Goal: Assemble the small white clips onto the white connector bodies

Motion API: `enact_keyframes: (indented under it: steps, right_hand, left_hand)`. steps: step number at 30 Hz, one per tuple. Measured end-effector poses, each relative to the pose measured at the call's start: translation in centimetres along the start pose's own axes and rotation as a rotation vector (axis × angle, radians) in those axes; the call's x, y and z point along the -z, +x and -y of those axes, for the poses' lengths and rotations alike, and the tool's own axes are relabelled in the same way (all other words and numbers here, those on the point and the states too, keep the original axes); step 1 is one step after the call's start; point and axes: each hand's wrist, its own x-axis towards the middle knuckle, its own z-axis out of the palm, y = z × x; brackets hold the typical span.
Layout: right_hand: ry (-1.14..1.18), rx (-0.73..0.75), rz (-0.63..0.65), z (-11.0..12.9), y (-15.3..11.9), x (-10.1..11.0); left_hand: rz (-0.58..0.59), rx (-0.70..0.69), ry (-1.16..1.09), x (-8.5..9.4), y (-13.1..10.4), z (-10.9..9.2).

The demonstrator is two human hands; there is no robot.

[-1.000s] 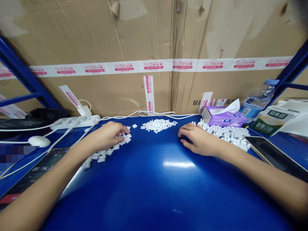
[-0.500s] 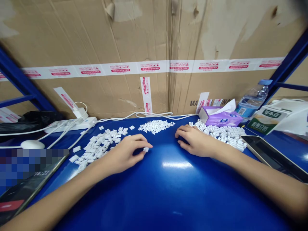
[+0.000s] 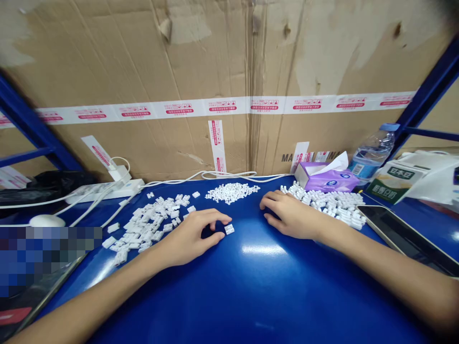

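Note:
Between the thumb and index fingertips of my left hand is a small white plastic piece, at the middle of the blue table. My right hand rests on the table to the right, fingers curled, and whatever is under its fingertips is hidden. A heap of white rectangular pieces lies to the left of my left hand. Behind and between the hands is a pile of tiny white parts. Beyond my right wrist, many white pieces lie in a group.
A purple tissue pack, a water bottle and a green-and-white carton stand at the back right. One phone lies right, another device left. A power strip with white cables sits back left, before cardboard.
My left hand has moved slightly right with the white piece, whose flat face now shows. My right hand has hardly moved. The view has tilted slightly.

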Motion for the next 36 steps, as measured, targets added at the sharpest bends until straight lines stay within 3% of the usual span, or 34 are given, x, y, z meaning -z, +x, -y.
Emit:
enact_keyframes:
  steps: [13, 20, 25, 36]
  right_hand:
    - [-0.007, 0.012, -0.012, -0.3, 0.1, -0.2]
    - [0.023, -0.012, -0.045, -0.2, 0.0, -0.9]
    - [0.090, -0.065, -0.039, 1.4, -0.4, -2.0]
    - [0.144, -0.055, 0.103, 2.8, -0.5, -1.4]
  left_hand:
    - [0.011, 0.023, -0.168, -0.8, 0.1, 0.0]
    - [-0.084, 0.007, 0.142, -1.0, -0.2, 0.6]
    - [0.039, 0.065, 0.359, -1.2, -0.5, 1.1]
    - [0.113, 0.114, 0.409, -1.1, -0.5, 0.5]
